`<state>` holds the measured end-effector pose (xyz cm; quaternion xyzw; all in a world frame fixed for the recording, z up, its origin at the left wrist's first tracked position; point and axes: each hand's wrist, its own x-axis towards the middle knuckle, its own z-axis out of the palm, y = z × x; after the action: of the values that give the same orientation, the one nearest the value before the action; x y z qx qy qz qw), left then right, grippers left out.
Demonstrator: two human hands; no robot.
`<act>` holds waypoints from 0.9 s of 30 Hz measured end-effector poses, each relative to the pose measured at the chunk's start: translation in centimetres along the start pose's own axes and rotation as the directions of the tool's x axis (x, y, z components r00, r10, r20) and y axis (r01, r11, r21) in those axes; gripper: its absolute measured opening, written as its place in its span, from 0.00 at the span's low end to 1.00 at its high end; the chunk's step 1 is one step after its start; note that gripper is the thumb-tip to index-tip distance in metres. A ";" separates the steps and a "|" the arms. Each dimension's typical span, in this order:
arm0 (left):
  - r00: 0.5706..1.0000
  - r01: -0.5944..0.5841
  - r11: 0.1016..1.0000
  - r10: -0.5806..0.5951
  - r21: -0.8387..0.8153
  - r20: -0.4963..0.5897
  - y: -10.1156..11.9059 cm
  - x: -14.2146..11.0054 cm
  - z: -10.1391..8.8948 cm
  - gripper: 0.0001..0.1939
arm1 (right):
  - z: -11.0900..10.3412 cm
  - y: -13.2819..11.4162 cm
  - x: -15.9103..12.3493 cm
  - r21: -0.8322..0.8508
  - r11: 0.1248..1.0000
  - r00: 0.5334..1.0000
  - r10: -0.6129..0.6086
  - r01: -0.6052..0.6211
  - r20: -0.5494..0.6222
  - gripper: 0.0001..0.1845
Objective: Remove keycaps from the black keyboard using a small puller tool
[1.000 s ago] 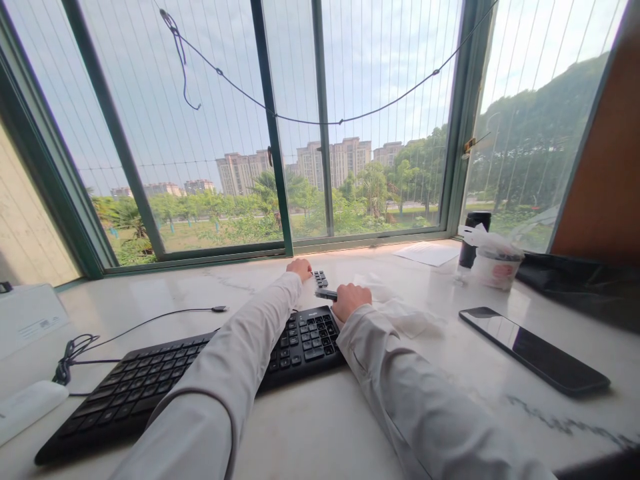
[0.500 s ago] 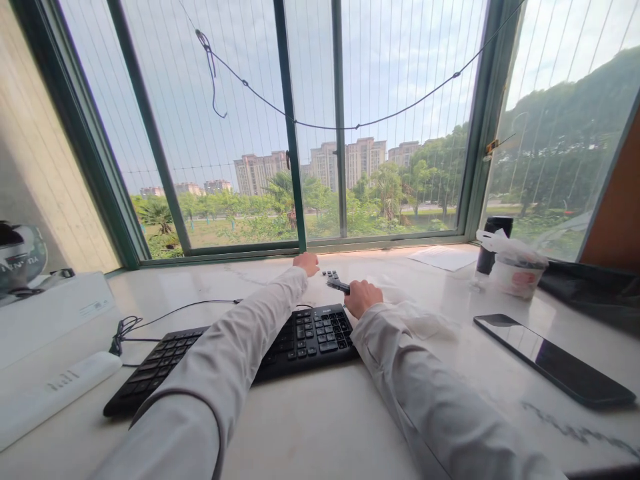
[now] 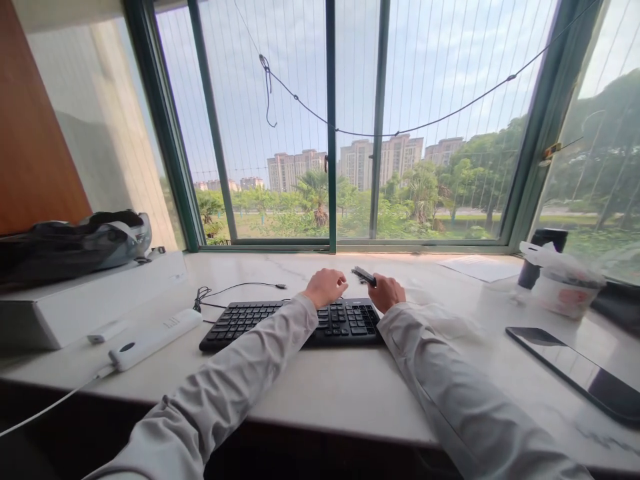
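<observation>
A black keyboard (image 3: 250, 321) lies on the white marbled surface, and its right-hand section has dark gaps among the keys. My left hand (image 3: 326, 287) is over the keyboard's upper right part, thumb and fingers curled together; anything between the fingertips is too small to make out. At the keyboard's upper right corner my right hand (image 3: 390, 293) is closed round a slim black tool (image 3: 366, 275) with a grey strip, its far end pointing up and left. Small dark pieces like loose keycaps lie by that end, partly hidden by the tool.
A black phone (image 3: 575, 373) and a bagged tub (image 3: 565, 290) are on the right. Crumpled clear plastic (image 3: 450, 321) lies beside my right sleeve. To the left are a white power strip (image 3: 155, 340), a white box (image 3: 100, 300) and a black cable (image 3: 240, 287). Windows stand behind.
My left hand has come back from beyond the keyboard to over its keys. The right hand still holds the tool, its end now over the loose pieces. The view has swung left.
</observation>
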<state>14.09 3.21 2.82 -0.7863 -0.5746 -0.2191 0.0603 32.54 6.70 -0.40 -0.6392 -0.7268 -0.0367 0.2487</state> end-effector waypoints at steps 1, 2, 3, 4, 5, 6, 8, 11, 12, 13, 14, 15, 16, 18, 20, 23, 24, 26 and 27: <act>0.999 -0.020 0.999 0.020 -0.028 -0.027 0.0 -0.8 0.2 0.13 | 0.1 0.0 0.0 0.021 1.000 1.000 -0.008 0.008 -0.018 0.17; 0.998 -0.034 0.998 0.031 -0.050 -0.047 0.0 -1.6 0.6 0.13 | 0.2 0.0 0.0 0.046 0.999 0.999 -0.021 0.023 -0.046 0.16; 0.997 -0.048 0.997 0.044 -0.062 -0.057 0.0 -2.1 0.9 0.13 | 0.3 0.0 0.0 0.077 0.996 0.996 -0.038 0.044 -0.083 0.16; 0.996 -0.070 0.995 0.066 -0.067 -0.060 0.0 -2.6 1.2 0.13 | 0.3 0.0 0.0 0.116 0.991 0.991 -0.051 0.066 -0.127 0.16; 0.994 -0.093 0.993 0.089 -0.069 -0.060 0.0 -2.9 1.5 0.12 | 0.4 -0.1 0.1 0.166 0.982 0.983 -0.058 0.087 -0.173 0.16; 0.991 -0.121 0.990 0.117 -0.066 -0.058 0.1 -3.1 1.8 0.12 | 0.4 -0.3 0.1 0.230 0.968 0.976 -0.054 0.103 -0.213 0.17; 0.984 -0.174 0.983 0.171 -0.052 -0.052 0.3 -3.4 2.2 0.12 | 0.6 -0.9 0.0 0.401 0.909 0.969 -0.011 0.113 -0.249 0.21; 0.975 -0.219 0.976 0.219 -0.008 -0.030 0.8 -3.7 2.5 0.13 | 0.8 -2.1 -0.2 0.732 0.680 0.980 0.104 0.055 -0.170 0.25; 0.975 -0.221 0.975 0.221 0.007 -0.020 0.9 -3.7 2.5 0.13 | 0.9 -2.5 -0.2 0.830 0.557 0.983 0.134 0.027 -0.123 0.25; 0.976 -0.218 0.976 0.218 0.019 -0.013 1.0 -3.8 2.6 0.14 | 1.0 -2.8 -0.3 0.907 0.420 0.986 0.150 0.002 -0.072 0.25; 0.977 -0.212 0.977 0.213 0.029 -0.008 1.1 -3.8 2.6 0.14 | 1.1 -3.1 -0.4 0.954 0.296 0.988 0.152 -0.033 -0.013 0.25; 0.979 -0.205 0.978 0.205 0.037 -0.003 1.1 -3.9 2.6 0.15 | 1.1 -3.3 -0.5 0.978 0.194 0.988 0.149 -0.077 0.049 0.25; 0.981 -0.196 0.980 0.196 0.045 0.001 1.1 -3.9 2.7 0.15 | 1.2 -3.5 -0.6 0.985 0.114 0.984 0.141 -0.127 0.110 0.26; 0.982 -0.189 0.980 0.189 0.062 0.009 1.0 -4.0 2.8 0.16 | 1.3 -3.5 -0.7 0.977 0.010 0.969 0.126 -0.215 0.212 0.26; 0.982 -0.191 0.978 0.191 0.079 0.014 1.0 -4.1 2.9 0.16 | 1.4 -3.5 -0.8 0.963 -0.072 0.958 0.109 -0.260 0.266 0.26; 0.982 -0.191 0.976 0.191 0.102 0.016 1.1 -4.2 2.8 0.16 | 1.6 -3.5 -0.9 0.944 -0.178 0.951 0.085 -0.278 0.297 0.26; 0.982 -0.191 0.976 0.190 0.108 0.015 1.1 -4.2 2.8 0.16 | 1.6 -3.5 -0.9 0.938 -0.201 0.949 0.082 -0.282 0.303 0.26; 0.981 -0.193 0.974 0.193 0.122 0.013 1.2 -4.2 2.6 0.16 | 1.7 -3.5 -0.9 0.929 -0.230 0.945 0.083 -0.291 0.316 0.25; 0.981 -0.196 0.972 0.196 0.130 0.012 1.2 -4.2 2.5 0.17 | 1.7 -3.5 -0.9 0.924 -0.238 0.942 0.085 -0.298 0.326 0.25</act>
<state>14.86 -0.01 -1.00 -0.8334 -0.5073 -0.1745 0.1332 28.69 5.87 -1.35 -0.3163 -0.3913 0.6210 0.6009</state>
